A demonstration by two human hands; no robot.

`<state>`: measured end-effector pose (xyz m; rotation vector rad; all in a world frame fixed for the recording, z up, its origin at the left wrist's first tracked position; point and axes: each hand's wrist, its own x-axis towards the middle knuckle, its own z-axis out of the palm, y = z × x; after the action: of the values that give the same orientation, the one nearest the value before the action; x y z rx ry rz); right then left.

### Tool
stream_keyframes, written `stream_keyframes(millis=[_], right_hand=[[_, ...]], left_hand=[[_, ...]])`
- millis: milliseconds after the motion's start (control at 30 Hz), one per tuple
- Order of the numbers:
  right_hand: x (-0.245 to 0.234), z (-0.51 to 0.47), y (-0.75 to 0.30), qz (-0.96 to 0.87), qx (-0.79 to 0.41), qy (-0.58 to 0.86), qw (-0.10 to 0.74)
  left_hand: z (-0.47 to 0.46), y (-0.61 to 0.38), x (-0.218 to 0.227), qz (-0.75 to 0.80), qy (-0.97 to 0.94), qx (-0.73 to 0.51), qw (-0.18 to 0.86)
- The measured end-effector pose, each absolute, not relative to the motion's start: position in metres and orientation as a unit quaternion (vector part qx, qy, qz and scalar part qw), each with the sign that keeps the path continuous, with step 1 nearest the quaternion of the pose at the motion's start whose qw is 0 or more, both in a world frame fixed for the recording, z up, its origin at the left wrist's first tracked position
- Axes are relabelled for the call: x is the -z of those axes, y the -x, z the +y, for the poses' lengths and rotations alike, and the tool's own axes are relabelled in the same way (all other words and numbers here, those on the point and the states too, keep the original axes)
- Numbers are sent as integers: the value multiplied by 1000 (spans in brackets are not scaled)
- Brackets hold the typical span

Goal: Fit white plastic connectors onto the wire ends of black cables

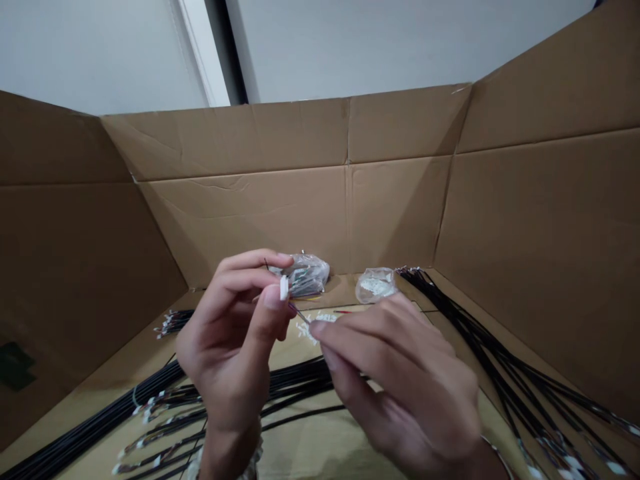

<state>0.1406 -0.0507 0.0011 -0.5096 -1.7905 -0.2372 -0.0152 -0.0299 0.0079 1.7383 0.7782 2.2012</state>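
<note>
My left hand (225, 340) pinches a small white connector housing (285, 288) between thumb and forefinger, held up above the work surface. Just to its right, my right hand (400, 373) grips a thin purple wire (299, 312) between thumb and forefinger. The wire's far end is close to the housing's lower side; whether it sits inside cannot be made out. Beyond the hands, a scatter of small white connectors (306, 329) lies on the surface. Black cables (300, 377) with loose wire ends run beneath both hands, partly hidden by them.
Cardboard walls (240, 220) enclose the left, back and right. A clear plastic bag (313, 275) of parts and another bag (375, 285) with white pieces sit at the back. Bundled black cables (100, 427) lie at left, more cables (480, 340) at right.
</note>
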Motion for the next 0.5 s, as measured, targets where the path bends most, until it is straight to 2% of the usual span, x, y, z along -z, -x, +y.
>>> stream_keyframes(millis=[67, 167, 367, 500], right_hand=[[0, -53, -143, -780, 143, 212, 571], [1, -55, -145, -791, 143, 210, 557], [-4, -52, -144, -776, 82, 184, 597], [-7, -50, -142, -753, -8, 178, 634]], left_hand=[[-31, 12, -8, 239, -590, -762, 117], [-33, 7, -9, 216, -582, -775, 118], [-37, 3, -7, 194, -566, -794, 110], [-40, 4, -5, 196, -570, -789, 117]])
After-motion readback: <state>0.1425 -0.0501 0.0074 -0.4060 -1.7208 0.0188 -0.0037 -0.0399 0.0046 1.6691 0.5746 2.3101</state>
